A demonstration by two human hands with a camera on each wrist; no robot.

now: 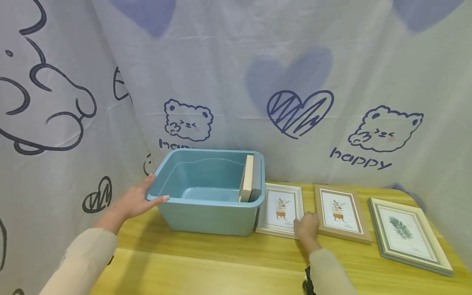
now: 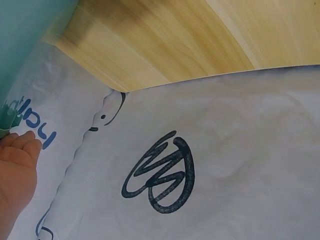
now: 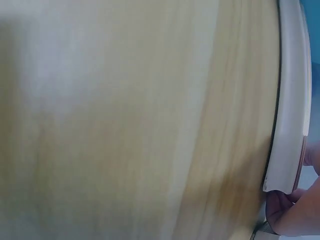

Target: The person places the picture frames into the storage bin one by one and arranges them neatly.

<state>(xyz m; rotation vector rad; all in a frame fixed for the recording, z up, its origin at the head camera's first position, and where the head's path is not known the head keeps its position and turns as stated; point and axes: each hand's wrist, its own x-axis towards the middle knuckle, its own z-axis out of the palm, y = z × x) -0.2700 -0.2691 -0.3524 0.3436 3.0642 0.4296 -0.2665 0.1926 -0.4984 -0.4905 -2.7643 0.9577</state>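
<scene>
A light blue plastic tub [image 1: 210,217] stands on the table, two picture frames [image 1: 248,178] upright against its right inner wall. My left hand [image 1: 137,200] grips the tub's left front corner, the thumb lying along the front rim. In the left wrist view, the fingers [image 2: 25,145] curl at the tub's edge. Just right of the tub lies a silver-white picture frame [image 1: 271,186] with a potted plant print. My right hand [image 1: 307,229] pinches its lower right corner. The right wrist view shows the frame's pale side [image 3: 291,95] with fingertips at its end.
A tan picture frame [image 1: 363,233] with a similar plant print lies right of my right hand. Farther right is a cream and grey frame [image 1: 416,262] with a green leaf print. A white curtain [image 1: 228,73] with printed hearts and bears hangs behind the wooden table [image 1: 206,262] and along its left.
</scene>
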